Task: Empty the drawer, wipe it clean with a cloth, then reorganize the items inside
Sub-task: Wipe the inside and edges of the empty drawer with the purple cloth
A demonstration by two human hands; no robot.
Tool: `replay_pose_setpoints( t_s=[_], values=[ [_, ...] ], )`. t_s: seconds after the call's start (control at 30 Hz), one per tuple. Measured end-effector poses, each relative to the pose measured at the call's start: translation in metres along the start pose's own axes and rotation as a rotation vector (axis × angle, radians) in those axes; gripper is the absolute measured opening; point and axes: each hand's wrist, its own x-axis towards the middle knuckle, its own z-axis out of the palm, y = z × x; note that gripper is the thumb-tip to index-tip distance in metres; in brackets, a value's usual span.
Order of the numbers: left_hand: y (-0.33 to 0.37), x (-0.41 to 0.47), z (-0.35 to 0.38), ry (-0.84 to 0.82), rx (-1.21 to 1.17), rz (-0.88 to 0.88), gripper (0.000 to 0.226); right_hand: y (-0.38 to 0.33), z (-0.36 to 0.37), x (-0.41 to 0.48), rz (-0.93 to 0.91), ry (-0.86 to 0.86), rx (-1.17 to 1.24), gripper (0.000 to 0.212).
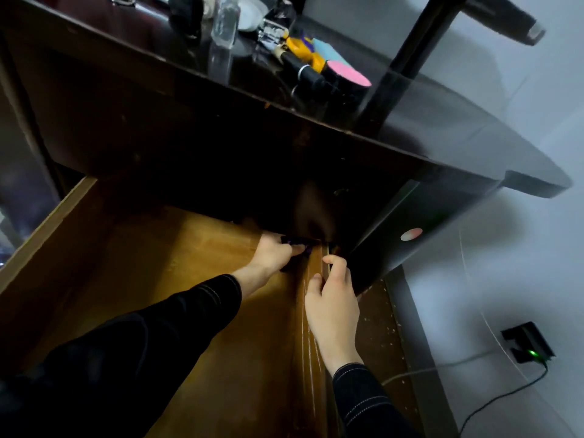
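Observation:
The wooden drawer [132, 267] is pulled far out from under the dark desk, and its brown bottom is bare where I can see it. My left hand [273, 252] reaches to the drawer's far right corner and grips a dark purple cloth [295, 243] pressed against the bottom. My right hand [333, 298] holds the drawer's right side wall [311, 336], thumb inside and fingers curled over the rim. The drawer's back part lies in deep shadow under the desk.
On the desk top [442, 128] lie a clear glass bottle [225, 22], a black tub with a pink lid [347, 75], a yellow-handled tool [308, 50], a blue pad and a white dish. A black post rises at right. A charger with a green light [529, 344] lies on the floor.

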Motion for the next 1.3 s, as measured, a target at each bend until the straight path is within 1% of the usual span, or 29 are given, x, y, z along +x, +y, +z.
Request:
replay_pose_setpoints(
  t_s=[0.1,0.17,0.23,0.43,0.47,0.53,0.6,0.63,0.7,0.8,0.87,0.9,0.97,1.03,1.1,1.17,1.3],
  values=[
    [-0.002,-0.010,0.002,-0.048,0.010,0.013,0.019,-0.003,-0.002,-0.001,0.009,0.006,0.042,0.027],
    [-0.008,-0.016,-0.001,-0.101,0.072,-0.038,0.024,-0.003,-0.003,-0.001,0.016,-0.003,0.048,0.028],
    [-0.010,-0.018,-0.006,-0.141,0.104,-0.095,0.025,-0.004,-0.003,-0.001,0.017,-0.009,0.044,0.029],
    [0.010,-0.021,-0.011,-0.172,0.071,0.019,0.018,-0.002,0.000,-0.002,-0.005,0.009,0.021,0.029],
    [0.009,-0.025,-0.012,-0.201,0.110,0.058,0.023,-0.002,0.000,-0.002,-0.009,0.009,0.024,0.028],
    [-0.001,-0.031,-0.018,-0.267,0.299,0.144,0.036,0.000,0.000,-0.001,-0.007,0.004,0.030,0.028],
    [-0.012,-0.033,-0.023,-0.320,0.453,0.149,0.039,0.000,0.001,-0.002,-0.001,-0.005,0.018,0.029],
    [-0.014,-0.033,-0.025,-0.326,0.467,0.133,0.038,0.000,0.001,-0.002,0.001,-0.008,0.012,0.029],
    [-0.007,-0.032,-0.025,-0.297,0.380,0.103,0.034,0.000,0.001,-0.002,0.002,-0.004,0.013,0.029],
    [0.012,-0.027,-0.019,-0.243,0.106,0.040,0.027,0.001,0.001,-0.003,0.007,0.001,0.015,0.029],
    [0.018,-0.028,-0.017,-0.247,-0.003,0.002,0.024,0.001,0.001,-0.003,0.012,0.004,0.021,0.029],
    [0.016,-0.029,-0.017,-0.262,-0.005,0.017,0.027,0.001,0.001,-0.003,0.012,0.005,0.024,0.028],
    [0.007,-0.034,-0.020,-0.291,0.074,0.055,0.036,0.000,0.001,-0.003,0.013,0.000,0.025,0.029],
    [-0.006,-0.036,-0.024,-0.337,0.200,0.042,0.039,0.001,0.000,-0.003,0.020,-0.010,0.026,0.029],
    [-0.015,-0.038,-0.027,-0.375,0.277,0.006,0.038,0.002,0.000,-0.003,0.023,-0.015,0.027,0.029],
    [-0.014,-0.035,-0.026,-0.353,0.257,0.030,0.038,0.001,0.000,-0.004,0.025,-0.011,0.027,0.030],
    [0.004,-0.036,-0.018,-0.280,0.104,0.138,0.041,0.002,0.001,-0.002,0.025,-0.003,0.031,0.029]
  ],
)
